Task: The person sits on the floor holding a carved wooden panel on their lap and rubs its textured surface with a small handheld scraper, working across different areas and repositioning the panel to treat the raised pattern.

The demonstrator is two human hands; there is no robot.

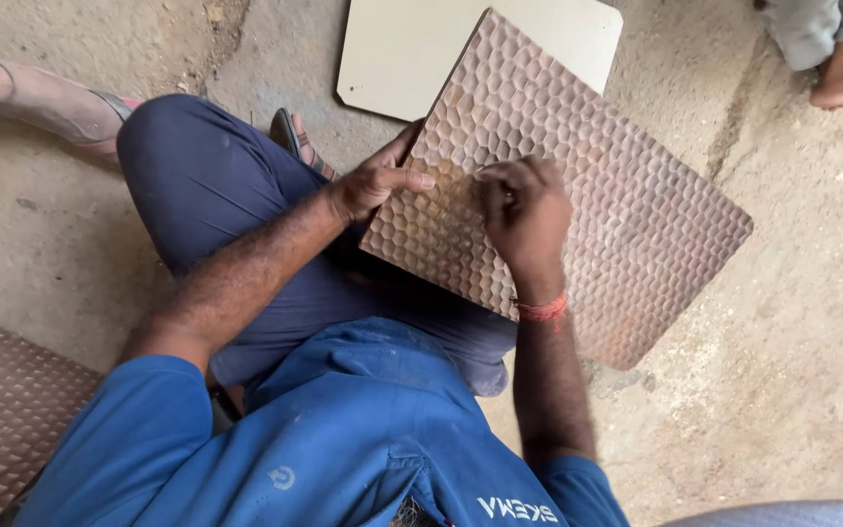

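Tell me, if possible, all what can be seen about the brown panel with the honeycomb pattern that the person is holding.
The brown panel is a flat, roughly square board with rounded corners, its face covered in carved hexagonal cells. It looks like wood, darker at the far side. It lies tilted over the person's lap, one corner reaching the concrete floor. The left hand grips its near edge; the right hand presses on its face. A plain cream board lies partly under it.
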